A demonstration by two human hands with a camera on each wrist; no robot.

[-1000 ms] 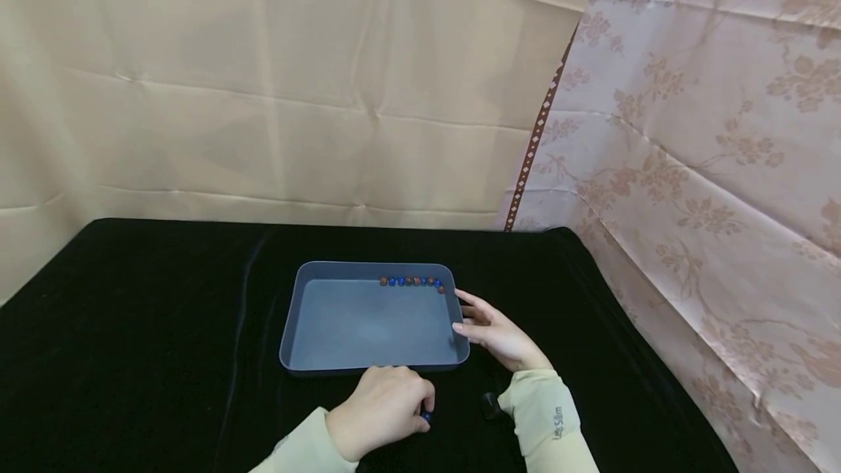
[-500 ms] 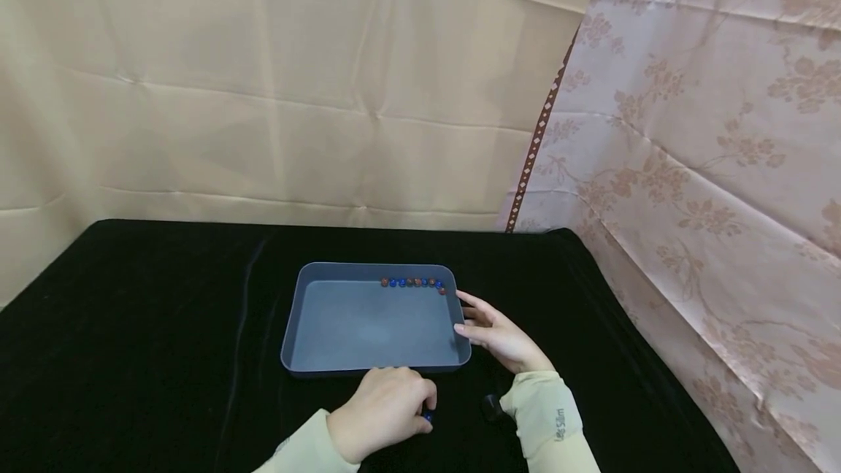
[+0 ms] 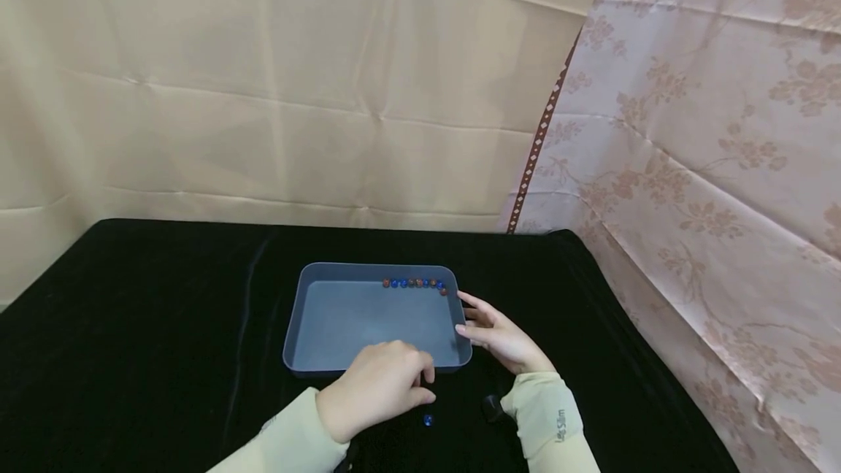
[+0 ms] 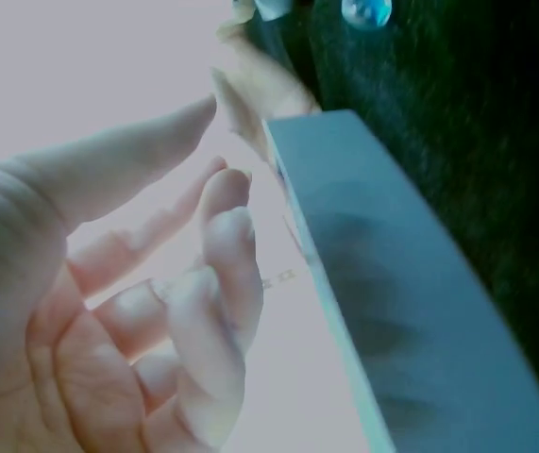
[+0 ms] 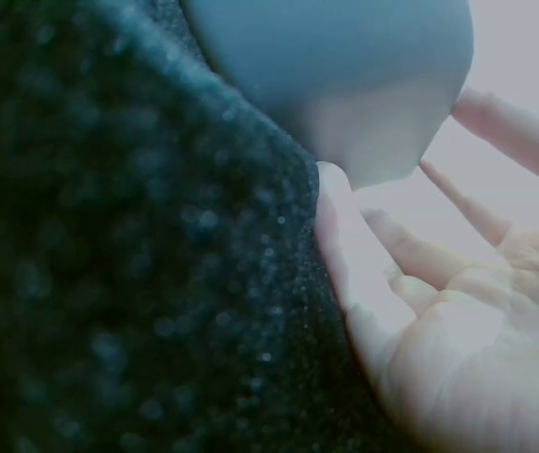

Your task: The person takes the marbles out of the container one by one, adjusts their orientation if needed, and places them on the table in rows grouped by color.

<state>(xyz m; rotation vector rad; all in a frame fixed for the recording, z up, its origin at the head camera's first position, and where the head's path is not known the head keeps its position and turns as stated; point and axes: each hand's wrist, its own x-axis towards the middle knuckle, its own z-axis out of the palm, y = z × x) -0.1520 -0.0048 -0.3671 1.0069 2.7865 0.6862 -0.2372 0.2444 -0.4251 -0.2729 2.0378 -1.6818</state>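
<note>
A blue marble (image 3: 428,420) lies on the black cloth in front of the blue-grey tray (image 3: 292,327). Just above it and to its left, my left hand (image 3: 381,385) is raised over the tray's front rim. In the left wrist view its fingers (image 4: 222,311) are loosely bent, with nothing between them and the thumb. My right hand (image 3: 499,338) rests against the tray's right side; in the right wrist view, its thumb and fingertips touch the outer wall (image 5: 373,104). Blue and brown marbles (image 3: 412,282) line the tray's back right, turning at the corner.
Black cloth (image 3: 164,334) covers the table around the tray. A small black object (image 3: 490,409) sits by the right sleeve. A cream curtain (image 3: 296,93) hangs behind, and a floral curtain (image 3: 709,166) stands on the right.
My left hand has let go of the blue marble and risen up and away, leaving it on the cloth. The right hand stays against the tray.
</note>
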